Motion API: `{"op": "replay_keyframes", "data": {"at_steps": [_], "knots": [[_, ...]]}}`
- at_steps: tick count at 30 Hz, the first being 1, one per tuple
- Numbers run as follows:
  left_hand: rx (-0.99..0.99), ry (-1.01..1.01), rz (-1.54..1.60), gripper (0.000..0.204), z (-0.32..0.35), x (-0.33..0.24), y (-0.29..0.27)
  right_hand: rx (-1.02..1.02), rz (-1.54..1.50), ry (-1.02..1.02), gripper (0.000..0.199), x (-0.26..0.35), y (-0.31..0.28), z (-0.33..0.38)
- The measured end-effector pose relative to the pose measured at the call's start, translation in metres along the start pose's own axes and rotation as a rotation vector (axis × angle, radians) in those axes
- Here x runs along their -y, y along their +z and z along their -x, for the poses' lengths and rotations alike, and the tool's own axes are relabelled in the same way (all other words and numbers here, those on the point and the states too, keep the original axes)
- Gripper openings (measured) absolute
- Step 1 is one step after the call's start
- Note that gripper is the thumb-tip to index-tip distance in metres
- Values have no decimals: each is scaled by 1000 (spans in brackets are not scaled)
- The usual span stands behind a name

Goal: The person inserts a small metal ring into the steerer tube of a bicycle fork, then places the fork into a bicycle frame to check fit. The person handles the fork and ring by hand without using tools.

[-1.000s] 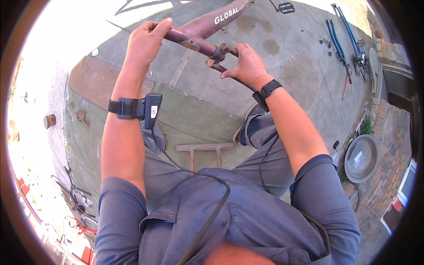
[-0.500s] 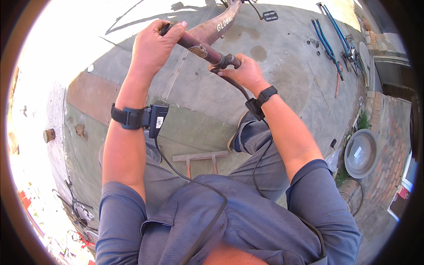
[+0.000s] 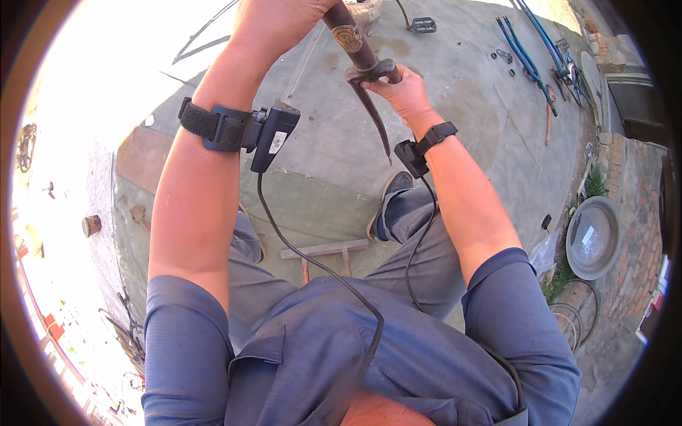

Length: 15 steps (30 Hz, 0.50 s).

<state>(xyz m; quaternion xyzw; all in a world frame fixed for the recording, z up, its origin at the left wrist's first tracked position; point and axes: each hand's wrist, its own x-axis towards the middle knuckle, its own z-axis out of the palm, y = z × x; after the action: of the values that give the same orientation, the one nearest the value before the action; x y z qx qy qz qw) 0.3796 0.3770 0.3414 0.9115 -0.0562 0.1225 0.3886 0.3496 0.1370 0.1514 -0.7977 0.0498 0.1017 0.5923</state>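
At the top of the head view my left hand (image 3: 273,25) grips the dark maroon head tube of a bicycle frame (image 3: 348,39), held up in front of me. Just below it my right hand (image 3: 401,92) closes on a dark metal tool (image 3: 373,74) clamped around the tube's lower end. A thin curved handle of the tool hangs down toward my knee. Both wrists wear black straps with small devices and cables. The rest of the frame runs out of the top edge.
I sit over a grey concrete floor with a low wooden stool (image 3: 323,252) under my legs. Blue bicycle forks (image 3: 529,35) and small parts lie at the far right, a pedal (image 3: 424,25) near the top. A round metal basin (image 3: 595,238) rests by a brick edge.
The frame has come closer and higher, its tube now steeper. Both hands rose with it. My right hand stays on the tool, whose handle now points downward.
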Motion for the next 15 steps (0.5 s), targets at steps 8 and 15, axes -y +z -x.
{"op": "replay_keyframes", "data": {"at_steps": [8,15], "knots": [[173,103,-62,48,-25,-58,34,-29,-314,66,41,-8,-30,0],[300,233,-127,48,-5,-108,88,90,-311,246,39,-52,-24,15]]}}
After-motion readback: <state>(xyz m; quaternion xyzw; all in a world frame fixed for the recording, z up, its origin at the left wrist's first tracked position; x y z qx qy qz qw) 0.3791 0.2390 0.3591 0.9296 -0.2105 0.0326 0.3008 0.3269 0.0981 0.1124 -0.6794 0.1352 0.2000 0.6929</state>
